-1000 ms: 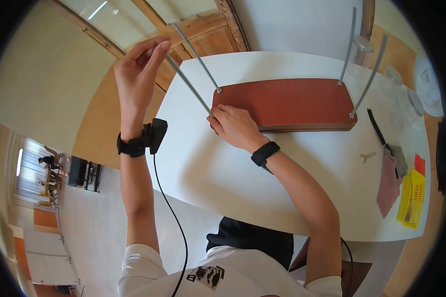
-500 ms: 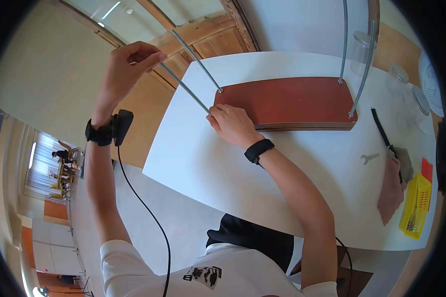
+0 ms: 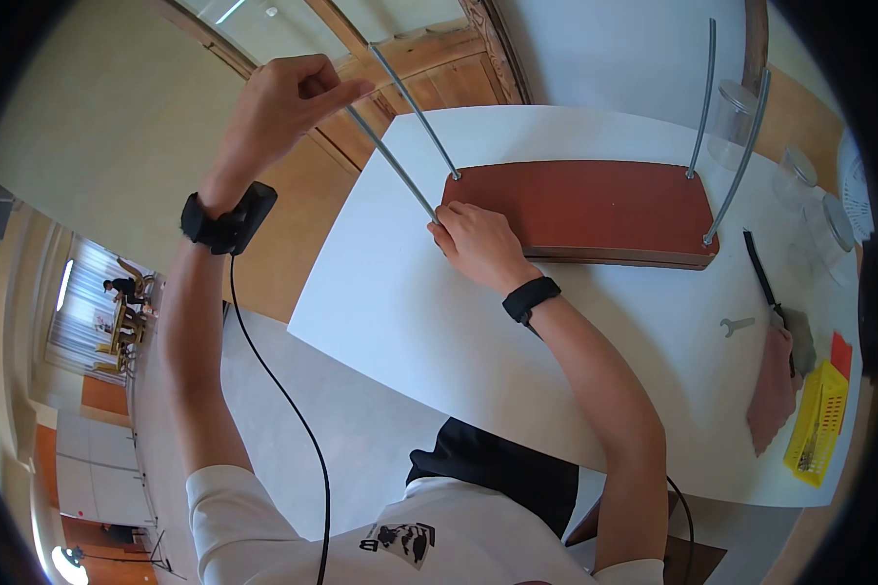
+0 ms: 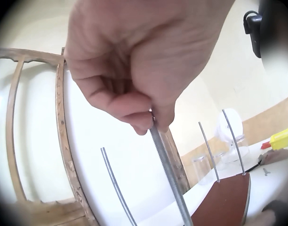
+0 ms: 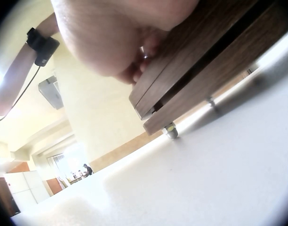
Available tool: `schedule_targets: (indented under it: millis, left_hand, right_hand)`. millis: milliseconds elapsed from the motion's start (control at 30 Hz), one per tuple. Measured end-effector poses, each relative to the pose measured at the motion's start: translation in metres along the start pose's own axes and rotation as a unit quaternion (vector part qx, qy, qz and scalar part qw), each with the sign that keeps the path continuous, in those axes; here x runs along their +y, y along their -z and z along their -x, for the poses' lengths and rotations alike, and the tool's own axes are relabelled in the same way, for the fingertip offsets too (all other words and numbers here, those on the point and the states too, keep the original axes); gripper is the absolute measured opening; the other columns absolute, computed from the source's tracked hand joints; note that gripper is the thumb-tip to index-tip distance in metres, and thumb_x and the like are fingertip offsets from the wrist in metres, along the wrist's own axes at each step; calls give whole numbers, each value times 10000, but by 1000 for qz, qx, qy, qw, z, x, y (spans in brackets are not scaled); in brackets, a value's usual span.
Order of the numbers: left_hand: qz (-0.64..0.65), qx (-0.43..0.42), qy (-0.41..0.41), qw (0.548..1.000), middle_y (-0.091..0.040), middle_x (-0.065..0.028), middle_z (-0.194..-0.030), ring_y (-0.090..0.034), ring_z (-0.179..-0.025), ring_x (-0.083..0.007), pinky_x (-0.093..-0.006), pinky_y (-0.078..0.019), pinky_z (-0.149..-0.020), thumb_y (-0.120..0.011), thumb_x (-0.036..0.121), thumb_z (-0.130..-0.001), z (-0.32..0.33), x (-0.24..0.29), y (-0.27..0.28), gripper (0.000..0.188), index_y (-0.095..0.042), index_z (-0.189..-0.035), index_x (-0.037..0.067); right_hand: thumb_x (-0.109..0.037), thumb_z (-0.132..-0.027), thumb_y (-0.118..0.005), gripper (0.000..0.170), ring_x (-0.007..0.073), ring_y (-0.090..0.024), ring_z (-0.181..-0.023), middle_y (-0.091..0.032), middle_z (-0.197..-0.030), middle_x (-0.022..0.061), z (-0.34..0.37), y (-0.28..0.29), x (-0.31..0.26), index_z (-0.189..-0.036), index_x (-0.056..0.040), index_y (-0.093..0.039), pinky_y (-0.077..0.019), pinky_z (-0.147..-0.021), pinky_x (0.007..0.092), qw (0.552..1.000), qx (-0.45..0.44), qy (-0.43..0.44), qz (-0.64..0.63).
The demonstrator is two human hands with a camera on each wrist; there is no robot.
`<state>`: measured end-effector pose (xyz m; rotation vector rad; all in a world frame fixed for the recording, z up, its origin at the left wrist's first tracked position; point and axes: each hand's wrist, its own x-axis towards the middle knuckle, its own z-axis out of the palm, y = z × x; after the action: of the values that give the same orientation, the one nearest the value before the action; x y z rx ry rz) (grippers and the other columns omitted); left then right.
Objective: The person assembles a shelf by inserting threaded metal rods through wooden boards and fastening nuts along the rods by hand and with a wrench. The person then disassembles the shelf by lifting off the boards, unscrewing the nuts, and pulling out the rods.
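A red-brown board [image 3: 595,210] lies over a second board on the white table, with a threaded rod standing up near each corner. High at the left, my left hand [image 3: 288,102] pinches the top end of the near left threaded rod [image 3: 395,161] between thumb and fingers; the left wrist view shows a small shiny tip [image 4: 152,114] there. Low down on that same rod, my right hand [image 3: 483,244] curls its fingers around the base at the board's corner. Beneath the stacked boards [image 5: 181,89], the right wrist view shows a metal nut end [image 5: 170,131] by the tabletop.
To the right lie a small wrench [image 3: 737,327], a black-handled tool [image 3: 759,268], a pink cloth [image 3: 774,395] and a yellow basket [image 3: 818,424]. Glass jars [image 3: 732,122] stand at the back right. A black cable [image 3: 278,385] hangs from the left wrist camera.
My left hand has shifted a little at the rod's top, its fingers changing pose. The right hand stays at the rod's base. The head view has swung slightly.
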<state>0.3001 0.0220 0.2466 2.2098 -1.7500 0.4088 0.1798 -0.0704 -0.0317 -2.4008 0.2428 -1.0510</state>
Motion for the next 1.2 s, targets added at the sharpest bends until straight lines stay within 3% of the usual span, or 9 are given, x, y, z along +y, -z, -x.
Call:
schedule_targets:
  millis: [267, 333, 567, 667, 733, 833, 933, 1033, 1200]
  left_hand:
    - [-109, 72, -55, 990, -449, -81, -557, -366, -502, -196, -359, -344, -520, -654, 412, -1000, 3, -2, -11, 481, -617, -748, 4]
    - [-157, 78, -48, 983, -479, -123, -572, -403, -514, -298, -380, -385, -541, -602, 385, -1014, 3, 0, -13, 466, -612, -756, -3]
    - [-196, 107, -72, 972, -542, -135, -614, -501, -571, -338, -382, -430, -581, -587, 360, -1022, 3, 0, -18, 418, -631, -803, 6]
    - [-127, 104, -107, 981, -582, -123, -655, -564, -594, -276, -381, -443, -603, -589, 349, -1037, 5, 2, -18, 397, -637, -838, 9]
    - [-44, 5, -7, 999, -610, -73, -687, -583, -650, -162, -349, -451, -643, -563, 352, -1068, 9, 14, -10, 416, -647, -855, 4]
    - [51, -6, -75, 996, -567, 6, -702, -497, -682, -85, -318, -402, -631, -529, 356, -1094, 9, -12, -16, 416, -708, -966, 3]
    - [142, 0, -159, 977, -559, 47, -750, -440, -704, -64, -267, -363, -633, -523, 338, -1104, 12, -20, -18, 387, -725, -1158, 11]
    - [183, -89, -85, 975, -619, 51, -822, -476, -745, -29, -226, -382, -666, -537, 334, -1100, 19, -10, 1, 384, -693, -1288, 38]
    - [249, -79, -86, 961, -698, 8, -962, -560, -871, -32, -203, -439, -777, -592, 258, -1077, 16, -28, -5, 309, -702, -1251, 27]
  right_hand:
    - [-206, -1026, -571, 235, 304, -681, -761, -660, -812, 118, -1, 1, -2, -917, -19, -661, -557, -670, 450, 1000, -6, -4, -4]
    - [-206, -1027, -571, 236, 303, -678, -751, -651, -798, 116, -1, 1, -1, -913, -19, -659, -555, -663, 449, 1000, -7, -3, 3]
    - [-201, -1022, -578, 232, 302, -674, -738, -649, -789, 117, -1, 1, -1, -901, -18, -653, -554, -647, 445, 1000, -5, -4, 7]
    - [-200, -1019, -582, 234, 302, -673, -726, -651, -788, 115, -1, 0, -1, -890, -15, -648, -553, -640, 443, 1000, 2, 2, 4]
    - [-199, -1015, -588, 234, 302, -671, -715, -650, -784, 113, 0, 0, -1, -883, -14, -645, -551, -635, 441, 1000, 16, 10, 1]
    - [-199, -1010, -595, 229, 302, -672, -714, -649, -782, 112, 0, 0, 0, -884, -15, -647, -550, -634, 437, 1000, 6, 7, 0]
    - [-201, -1006, -599, 227, 302, -672, -714, -648, -779, 113, -1, 0, 0, -884, -16, -647, -550, -634, 435, 1000, 9, 9, 0]
    - [-203, -1005, -600, 228, 301, -674, -720, -648, -780, 114, 0, 1, 0, -885, -16, -647, -551, -637, 434, 1000, 5, 10, -5]
    - [-207, -1008, -597, 228, 305, -677, -743, -654, -801, 116, -1, 1, -2, -896, -14, -646, -553, -649, 438, 1000, -3, 4, -7]
